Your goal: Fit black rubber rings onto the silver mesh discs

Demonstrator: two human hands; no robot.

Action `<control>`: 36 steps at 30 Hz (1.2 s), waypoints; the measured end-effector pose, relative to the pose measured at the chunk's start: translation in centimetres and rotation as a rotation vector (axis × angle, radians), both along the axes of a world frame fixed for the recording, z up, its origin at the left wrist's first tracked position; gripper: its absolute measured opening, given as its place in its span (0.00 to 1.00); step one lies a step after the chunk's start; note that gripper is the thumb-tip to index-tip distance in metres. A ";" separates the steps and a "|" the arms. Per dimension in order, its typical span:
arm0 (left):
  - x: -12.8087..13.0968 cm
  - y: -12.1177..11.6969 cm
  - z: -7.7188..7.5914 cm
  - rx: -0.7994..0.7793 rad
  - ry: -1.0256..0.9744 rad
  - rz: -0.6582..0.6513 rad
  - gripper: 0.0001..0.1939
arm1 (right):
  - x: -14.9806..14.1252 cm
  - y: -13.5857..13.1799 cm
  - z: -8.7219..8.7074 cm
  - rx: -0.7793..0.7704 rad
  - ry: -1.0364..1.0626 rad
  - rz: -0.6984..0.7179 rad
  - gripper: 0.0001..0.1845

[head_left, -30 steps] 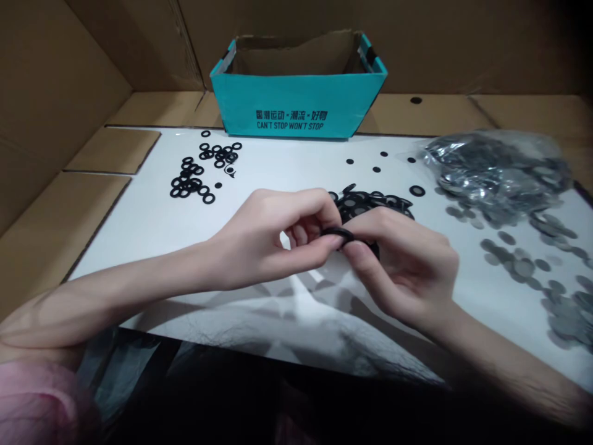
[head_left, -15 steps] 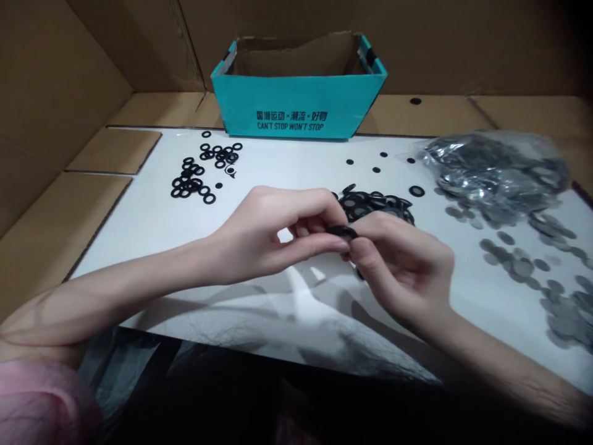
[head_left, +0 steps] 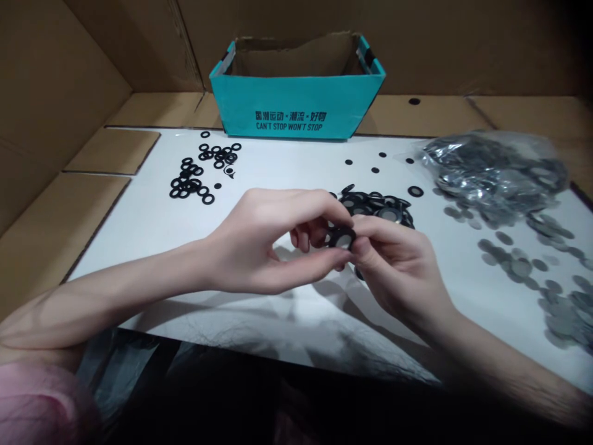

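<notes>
Between my two hands is a black ring with a grey disc in its middle [head_left: 343, 240], its face tilted toward me. My left hand [head_left: 278, 238] pinches it by the edge between thumb and fingers. At its right edge, the thumb and forefinger of my right hand [head_left: 393, 259] close on the same ring. Just behind the hands lies a pile of black rings with grey centres [head_left: 370, 204], partly covered by my fingers. One more such ring [head_left: 416, 191] lies apart to the right of the pile.
Black open rings [head_left: 188, 179] lie in loose clusters at the left of the white board [head_left: 152, 247]. A turquoise box [head_left: 296, 105] stands at the back. On the right are a clear plastic bag of discs [head_left: 491, 167] and scattered grey discs [head_left: 519, 266]. Cardboard walls surround the board.
The ring between my hands has turned from nearly edge-on to show its face with the grey centre. My left thumb has dropped slightly, widening the gap between thumb and fingers.
</notes>
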State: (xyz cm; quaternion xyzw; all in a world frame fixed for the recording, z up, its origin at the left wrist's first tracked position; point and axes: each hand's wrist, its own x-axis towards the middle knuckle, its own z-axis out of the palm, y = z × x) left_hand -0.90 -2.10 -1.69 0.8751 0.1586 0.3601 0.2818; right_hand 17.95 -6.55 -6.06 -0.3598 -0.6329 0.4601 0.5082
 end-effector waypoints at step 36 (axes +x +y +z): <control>-0.5 0.9 -0.1 0.138 0.080 -0.023 0.09 | 0.6 0.0 1.4 0.122 -0.243 -0.014 0.13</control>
